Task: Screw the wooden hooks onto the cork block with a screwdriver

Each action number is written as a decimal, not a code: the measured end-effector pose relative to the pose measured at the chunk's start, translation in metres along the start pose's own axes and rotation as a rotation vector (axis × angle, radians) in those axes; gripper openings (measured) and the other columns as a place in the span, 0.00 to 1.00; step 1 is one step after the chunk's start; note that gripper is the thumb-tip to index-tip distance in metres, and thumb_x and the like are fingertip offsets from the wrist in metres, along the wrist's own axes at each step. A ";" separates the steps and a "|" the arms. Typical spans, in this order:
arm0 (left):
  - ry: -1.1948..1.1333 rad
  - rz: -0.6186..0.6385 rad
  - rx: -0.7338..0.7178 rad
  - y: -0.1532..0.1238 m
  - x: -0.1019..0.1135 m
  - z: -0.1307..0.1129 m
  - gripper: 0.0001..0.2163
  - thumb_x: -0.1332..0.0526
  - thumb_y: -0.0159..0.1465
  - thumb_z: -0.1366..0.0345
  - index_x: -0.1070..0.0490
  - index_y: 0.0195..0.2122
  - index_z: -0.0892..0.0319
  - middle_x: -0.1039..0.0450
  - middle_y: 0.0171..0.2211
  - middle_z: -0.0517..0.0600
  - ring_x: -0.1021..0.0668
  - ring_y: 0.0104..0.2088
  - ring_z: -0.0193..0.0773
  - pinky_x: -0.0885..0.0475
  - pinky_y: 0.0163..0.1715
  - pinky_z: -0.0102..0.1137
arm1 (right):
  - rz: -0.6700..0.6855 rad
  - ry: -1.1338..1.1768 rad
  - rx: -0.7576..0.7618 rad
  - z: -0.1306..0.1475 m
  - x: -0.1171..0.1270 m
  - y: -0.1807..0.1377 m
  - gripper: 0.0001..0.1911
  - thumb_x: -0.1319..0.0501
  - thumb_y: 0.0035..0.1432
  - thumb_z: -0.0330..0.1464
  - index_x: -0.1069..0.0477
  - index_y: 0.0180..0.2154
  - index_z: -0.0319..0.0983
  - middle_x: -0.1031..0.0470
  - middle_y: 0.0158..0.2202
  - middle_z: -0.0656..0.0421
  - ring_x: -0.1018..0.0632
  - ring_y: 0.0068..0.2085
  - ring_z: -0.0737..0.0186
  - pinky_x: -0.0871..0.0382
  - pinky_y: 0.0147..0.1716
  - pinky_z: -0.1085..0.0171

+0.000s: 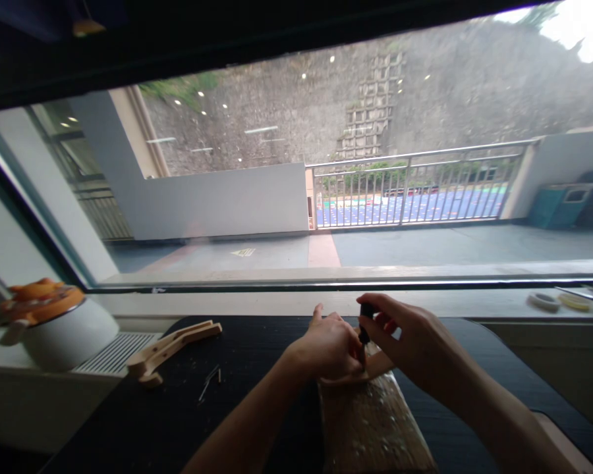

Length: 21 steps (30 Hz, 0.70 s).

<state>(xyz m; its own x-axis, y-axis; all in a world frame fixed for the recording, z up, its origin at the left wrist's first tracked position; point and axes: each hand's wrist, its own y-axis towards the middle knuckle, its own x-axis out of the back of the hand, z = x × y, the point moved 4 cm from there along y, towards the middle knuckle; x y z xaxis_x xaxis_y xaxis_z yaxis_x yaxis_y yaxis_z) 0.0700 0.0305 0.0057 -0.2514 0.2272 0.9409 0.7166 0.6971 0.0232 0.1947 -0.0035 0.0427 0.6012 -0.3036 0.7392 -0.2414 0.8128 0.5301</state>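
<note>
Board (370,421), worn and flecked with pale spots, lies nearest my camera on the black counter (267,342), its near end cut off by the frame. At lower right I also catch a pale shape (563,440), cropped too hard to identify.

Toward the board's far end sits a light wooden piece (381,363), mostly covered by my two grips. My left grip (329,349) lies over it, one finger raised, the others curled down beside the tool's lower end; whether they pinch the wood or only press on it I cannot tell. My right grip (408,322) is closed on a dark-handled tool (367,311), thumb and fingertips around the handle, the tool nearly upright. Its tip is lost among the left fingers – I cannot make out what it touches.

To the left on the counter, I have a few small metal pieces (208,382), too small to name, and past them a pale wooden frame (178,349) with two long arms.

Further back, a white pot (69,332) with an orange top (44,299) stands by a vent grille (118,352); two rolls of tape (543,301) lie blurred on the sill (257,303). Beyond the glass I see a railing (405,191), a blue-green bin (556,205) – smeared at the edge – and a rough grey slope (277,99).
</note>
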 end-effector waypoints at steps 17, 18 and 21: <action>0.039 0.033 0.000 0.000 0.001 0.000 0.05 0.38 0.55 0.63 0.26 0.25 0.56 0.24 0.30 0.46 0.30 0.48 0.50 0.61 0.56 0.64 | -0.057 -0.023 0.022 0.002 0.004 -0.001 0.12 0.43 0.58 0.35 0.29 0.45 0.43 0.23 0.28 0.62 0.23 0.28 0.64 0.34 0.28 0.67; 0.041 0.035 0.001 0.000 0.001 0.000 0.05 0.38 0.55 0.63 0.26 0.25 0.56 0.24 0.30 0.47 0.30 0.48 0.50 0.61 0.56 0.64 | -0.060 -0.026 0.020 0.002 0.004 -0.001 0.13 0.43 0.58 0.35 0.29 0.45 0.43 0.23 0.28 0.62 0.23 0.28 0.64 0.34 0.28 0.67; 0.036 0.035 0.001 0.000 0.001 0.000 0.07 0.38 0.56 0.60 0.25 0.25 0.56 0.24 0.31 0.47 0.30 0.49 0.51 0.62 0.56 0.64 | -0.061 -0.036 0.006 0.001 0.004 -0.001 0.12 0.43 0.58 0.35 0.29 0.44 0.43 0.23 0.27 0.63 0.24 0.27 0.64 0.34 0.28 0.67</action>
<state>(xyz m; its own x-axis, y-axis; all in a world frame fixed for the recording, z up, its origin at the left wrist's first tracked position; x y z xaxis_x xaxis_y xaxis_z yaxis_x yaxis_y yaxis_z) 0.0695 0.0306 0.0066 -0.2028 0.2273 0.9525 0.7237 0.6900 -0.0105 0.1964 -0.0060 0.0452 0.5874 -0.3705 0.7195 -0.2097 0.7890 0.5775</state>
